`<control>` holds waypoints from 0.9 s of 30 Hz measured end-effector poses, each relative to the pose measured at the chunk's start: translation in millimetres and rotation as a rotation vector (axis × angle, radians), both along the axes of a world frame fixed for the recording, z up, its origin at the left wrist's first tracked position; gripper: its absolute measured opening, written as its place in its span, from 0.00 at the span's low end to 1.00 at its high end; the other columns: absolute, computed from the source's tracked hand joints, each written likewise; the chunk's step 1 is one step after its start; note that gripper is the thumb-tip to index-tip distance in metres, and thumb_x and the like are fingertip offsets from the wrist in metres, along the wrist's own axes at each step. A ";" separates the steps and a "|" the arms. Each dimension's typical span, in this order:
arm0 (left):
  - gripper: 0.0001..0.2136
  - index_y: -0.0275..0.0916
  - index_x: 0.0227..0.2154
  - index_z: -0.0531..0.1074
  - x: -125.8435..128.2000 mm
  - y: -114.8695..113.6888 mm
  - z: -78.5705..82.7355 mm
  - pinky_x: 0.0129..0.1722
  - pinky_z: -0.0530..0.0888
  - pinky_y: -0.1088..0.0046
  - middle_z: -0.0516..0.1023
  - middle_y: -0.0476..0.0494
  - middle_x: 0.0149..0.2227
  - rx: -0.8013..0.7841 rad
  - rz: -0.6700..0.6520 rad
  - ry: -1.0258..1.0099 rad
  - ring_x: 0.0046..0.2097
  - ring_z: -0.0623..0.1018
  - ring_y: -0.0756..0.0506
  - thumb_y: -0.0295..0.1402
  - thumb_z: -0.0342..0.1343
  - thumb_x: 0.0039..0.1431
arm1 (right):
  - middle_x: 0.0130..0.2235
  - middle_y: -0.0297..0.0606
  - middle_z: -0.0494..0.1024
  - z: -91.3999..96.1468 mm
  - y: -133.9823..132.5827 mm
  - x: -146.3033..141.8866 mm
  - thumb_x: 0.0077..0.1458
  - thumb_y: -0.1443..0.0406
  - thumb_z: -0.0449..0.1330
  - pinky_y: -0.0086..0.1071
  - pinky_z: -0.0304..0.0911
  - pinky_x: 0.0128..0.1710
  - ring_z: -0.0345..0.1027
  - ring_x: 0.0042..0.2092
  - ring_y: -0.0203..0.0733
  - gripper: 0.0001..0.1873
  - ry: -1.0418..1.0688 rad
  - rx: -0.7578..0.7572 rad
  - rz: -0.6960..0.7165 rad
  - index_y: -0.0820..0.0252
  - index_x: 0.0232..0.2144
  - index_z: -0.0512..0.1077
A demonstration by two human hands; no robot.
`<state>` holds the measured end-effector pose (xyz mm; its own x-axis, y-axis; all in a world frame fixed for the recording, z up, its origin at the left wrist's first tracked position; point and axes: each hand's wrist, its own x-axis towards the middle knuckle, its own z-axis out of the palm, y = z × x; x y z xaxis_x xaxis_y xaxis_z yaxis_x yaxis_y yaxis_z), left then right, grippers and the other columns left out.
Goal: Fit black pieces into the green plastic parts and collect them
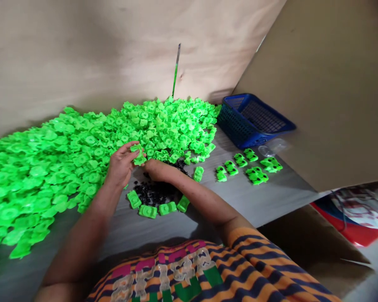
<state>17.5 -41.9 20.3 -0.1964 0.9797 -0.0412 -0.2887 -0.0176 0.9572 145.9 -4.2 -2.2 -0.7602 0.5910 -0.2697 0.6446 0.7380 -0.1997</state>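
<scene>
My left hand [120, 165] pinches a green plastic toy car body [139, 154], its hollow underside facing me. Close to its right, my right hand [157, 170] is curled shut with the fingertips turned away, so what they hold, if anything, is hidden. Under and around that hand spreads a heap of small black plastic parts [154, 193]. Several loose green car bodies, such as one car body [148, 211], line the near side of the heap. Another green car body [198, 173] lies just beyond my right forearm.
A large pile of green car bodies [91, 147] runs along the wooden back wall. Several green cars with black parts [257, 175] sit at the right on the grey table [204, 138]. Behind them stands a blue basket [242, 126], with clear plastic pieces [272, 147] beside it.
</scene>
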 end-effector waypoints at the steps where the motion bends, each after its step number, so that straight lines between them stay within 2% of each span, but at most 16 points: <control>1: 0.23 0.38 0.41 0.76 -0.4 3.7 0.6 0.23 0.73 0.75 0.76 0.51 0.26 0.002 -0.011 -0.002 0.30 0.81 0.44 0.37 0.70 0.37 | 0.45 0.55 0.85 0.0 0.3 0.5 0.61 0.78 0.57 0.31 0.65 0.41 0.79 0.46 0.46 0.16 -0.004 0.000 0.003 0.72 0.47 0.81; 4: 0.23 0.38 0.42 0.76 -4.9 14.2 2.5 0.23 0.74 0.74 0.77 0.49 0.27 0.015 -0.031 0.024 0.31 0.81 0.44 0.36 0.69 0.39 | 0.45 0.54 0.84 1.1 0.4 3.6 0.63 0.77 0.56 0.31 0.65 0.41 0.78 0.46 0.47 0.15 -0.017 0.005 0.013 0.71 0.46 0.81; 9: 0.23 0.38 0.42 0.77 -15.3 26.3 9.5 0.25 0.77 0.72 0.78 0.48 0.29 0.055 0.017 0.041 0.34 0.82 0.42 0.35 0.69 0.38 | 0.51 0.54 0.82 1.1 1.9 9.8 0.62 0.75 0.57 0.34 0.65 0.46 0.75 0.53 0.50 0.18 -0.022 0.074 0.007 0.67 0.51 0.78; 12: 0.23 0.38 0.42 0.77 -20.1 28.5 12.3 0.29 0.80 0.70 0.77 0.48 0.28 0.073 0.018 0.040 0.36 0.83 0.41 0.34 0.69 0.39 | 0.50 0.54 0.82 0.3 2.3 10.8 0.62 0.76 0.56 0.33 0.64 0.45 0.76 0.51 0.49 0.17 -0.029 0.038 0.005 0.68 0.50 0.78; 18: 0.22 0.38 0.43 0.78 -23.5 23.8 11.5 0.35 0.83 0.65 0.72 0.53 0.26 0.080 0.010 0.047 0.38 0.83 0.41 0.31 0.68 0.39 | 0.48 0.56 0.83 2.0 0.3 9.7 0.64 0.75 0.56 0.34 0.63 0.44 0.77 0.49 0.49 0.14 -0.023 0.022 0.016 0.70 0.46 0.80; 23: 0.24 0.37 0.44 0.78 -18.6 12.8 17.2 0.36 0.84 0.61 0.73 0.50 0.27 0.090 0.002 0.063 0.41 0.83 0.38 0.30 0.68 0.38 | 0.49 0.53 0.83 -1.1 -2.4 6.6 0.63 0.75 0.56 0.36 0.66 0.46 0.77 0.51 0.52 0.17 -0.062 0.081 0.004 0.67 0.51 0.77; 27: 0.26 0.38 0.46 0.78 -15.1 7.6 20.2 0.39 0.84 0.59 0.68 0.54 0.23 0.120 0.006 0.084 0.44 0.84 0.36 0.30 0.68 0.38 | 0.48 0.55 0.83 -4.1 -6.0 2.7 0.63 0.73 0.58 0.38 0.66 0.47 0.77 0.51 0.54 0.17 -0.052 0.098 0.011 0.67 0.53 0.76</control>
